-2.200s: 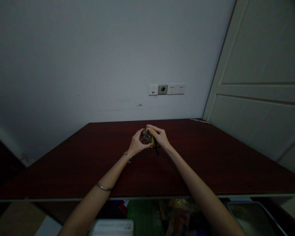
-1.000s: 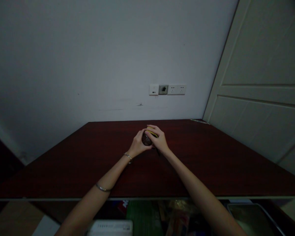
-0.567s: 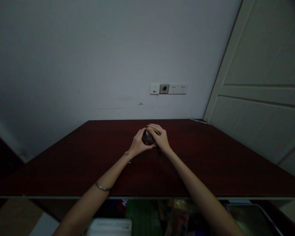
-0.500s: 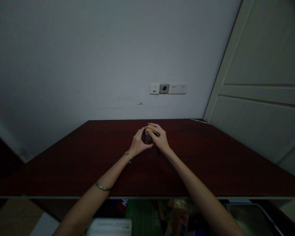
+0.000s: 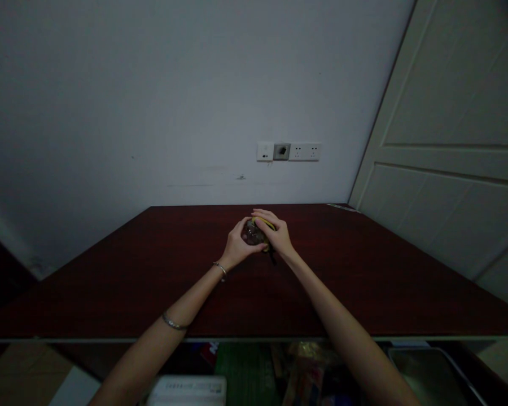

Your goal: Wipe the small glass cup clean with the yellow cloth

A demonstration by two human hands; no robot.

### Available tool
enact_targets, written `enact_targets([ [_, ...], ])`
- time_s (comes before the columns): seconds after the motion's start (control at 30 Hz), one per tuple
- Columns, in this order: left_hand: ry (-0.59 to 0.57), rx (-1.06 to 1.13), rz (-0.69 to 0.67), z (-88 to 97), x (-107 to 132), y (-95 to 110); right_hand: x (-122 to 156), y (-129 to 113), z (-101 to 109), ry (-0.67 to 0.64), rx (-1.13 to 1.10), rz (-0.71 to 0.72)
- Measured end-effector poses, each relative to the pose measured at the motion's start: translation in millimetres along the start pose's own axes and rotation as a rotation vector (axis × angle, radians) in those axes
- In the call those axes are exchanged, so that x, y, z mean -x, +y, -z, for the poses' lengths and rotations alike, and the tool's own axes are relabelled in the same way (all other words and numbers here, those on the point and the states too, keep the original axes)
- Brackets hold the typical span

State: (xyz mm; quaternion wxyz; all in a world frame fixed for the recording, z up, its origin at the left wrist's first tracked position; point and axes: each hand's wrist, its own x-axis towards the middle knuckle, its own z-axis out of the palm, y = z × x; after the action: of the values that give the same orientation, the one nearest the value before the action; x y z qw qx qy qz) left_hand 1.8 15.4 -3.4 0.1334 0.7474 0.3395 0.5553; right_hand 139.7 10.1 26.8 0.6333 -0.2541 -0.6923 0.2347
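From where I stand, starting at the left, the left hand (image 5: 235,246) is curled round a small, see-through jar (image 5: 253,233), thumb below and fingers above, likely because its smooth, round side needs cupping to stay steady. The jar is in the middle of the dark red table (image 5: 195,293), between both hands; I can't tell whether it rests on the wood or is lifted. Against its right side, the right hand (image 5: 280,235) is clamped over a yellow-edged piece (image 5: 269,224), probably so each hand can brace the other. A dark strap (image 5: 272,258) hangs below. Compared with half a second ago, yellow now shows beside the left thumb too, and the jar's clear side is easier to see.
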Motion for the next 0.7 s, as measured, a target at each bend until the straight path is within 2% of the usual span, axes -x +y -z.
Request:
enact_targets([
  [0.1,-0.022,0.162,0.091,-1.2,-2,-3,2,-6,3,-0.102,0.041,0.080],
  [0.2,-0.057,0.283,0.137,-1.8,-4,-6,1,-7,5,-0.136,0.052,0.123],
  [0.37,-0.106,0.396,0.185,-2.6,-5,-6,-3,7,5,0.029,0.014,0.056],
  [0.47,-0.116,0.396,0.203,-2.1,-5,-4,-3,11,6,0.063,0.026,0.044],
  [0.7,-0.076,0.270,0.185,-2.5,-7,-10,5,-3,1,-0.125,0.127,0.170],
])
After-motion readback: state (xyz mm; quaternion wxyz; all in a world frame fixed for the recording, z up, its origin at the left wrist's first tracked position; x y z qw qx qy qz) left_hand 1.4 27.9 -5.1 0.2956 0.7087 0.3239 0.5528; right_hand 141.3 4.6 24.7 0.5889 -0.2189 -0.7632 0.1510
